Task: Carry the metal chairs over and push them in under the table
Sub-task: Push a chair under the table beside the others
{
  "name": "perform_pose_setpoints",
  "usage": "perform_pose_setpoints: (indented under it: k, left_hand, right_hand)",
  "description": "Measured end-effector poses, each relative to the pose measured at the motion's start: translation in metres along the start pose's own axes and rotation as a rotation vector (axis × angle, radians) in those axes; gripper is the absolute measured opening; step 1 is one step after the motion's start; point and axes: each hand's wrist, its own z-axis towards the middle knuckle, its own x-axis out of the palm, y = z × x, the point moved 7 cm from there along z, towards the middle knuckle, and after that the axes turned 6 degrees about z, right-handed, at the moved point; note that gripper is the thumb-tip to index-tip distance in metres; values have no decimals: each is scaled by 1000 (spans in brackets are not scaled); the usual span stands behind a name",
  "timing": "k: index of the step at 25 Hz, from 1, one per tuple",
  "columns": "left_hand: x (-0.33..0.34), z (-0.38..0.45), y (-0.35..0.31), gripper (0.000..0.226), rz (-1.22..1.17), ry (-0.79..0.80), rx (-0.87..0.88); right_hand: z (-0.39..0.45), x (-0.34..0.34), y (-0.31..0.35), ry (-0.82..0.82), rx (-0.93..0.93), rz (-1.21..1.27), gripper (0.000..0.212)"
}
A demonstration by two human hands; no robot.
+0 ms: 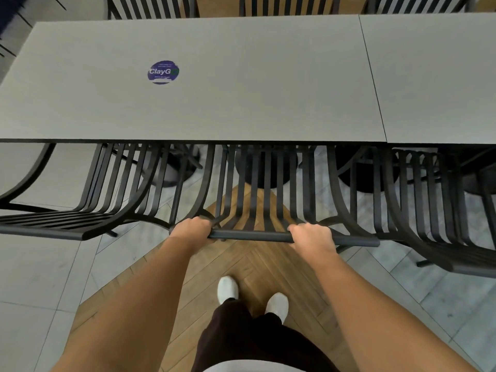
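A black metal slatted chair [264, 194] stands in front of me, its seat tucked under the near edge of the grey table [241, 103]. My left hand [192, 232] grips the left end of the chair's top rail. My right hand [312, 237] grips the same rail further right. The front part of the seat is hidden beneath the tabletop.
Two more black slatted chairs flank it, the left chair [80, 210] and the right chair [429, 210], both partly under the table. A second grey table [434, 76] abuts on the right. More chairs [150, 6] stand on the far side. A round blue sticker [163, 72] marks the tabletop.
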Motion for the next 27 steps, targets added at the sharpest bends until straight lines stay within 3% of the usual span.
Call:
perform_pose_setpoints:
  k: [6,12,15,17,20,27]
  left_hand:
    - [-2,0,-1,34,-20,25,26]
    - [-9,-5,-3,85,-145,230,23]
    - [-36,-7,-22,95,-117,176,87]
    - [-59,-4,-49,91,-120,100,137]
    - [-96,0,-99,67,-77,-9,195]
    - [-151,-1,-251,41,-74,-163,316]
  right_hand:
    - [1,0,0,31,63,70,29]
    - [-12,-11,-4,274,193,404,69]
    - [-27,-24,-21,158,292,575,78]
    - [-39,-31,-42,48,364,612,72]
    - [-61,-40,-76,-59,458,655,63]
    - [-158,-35,-213,-179,639,666,52]
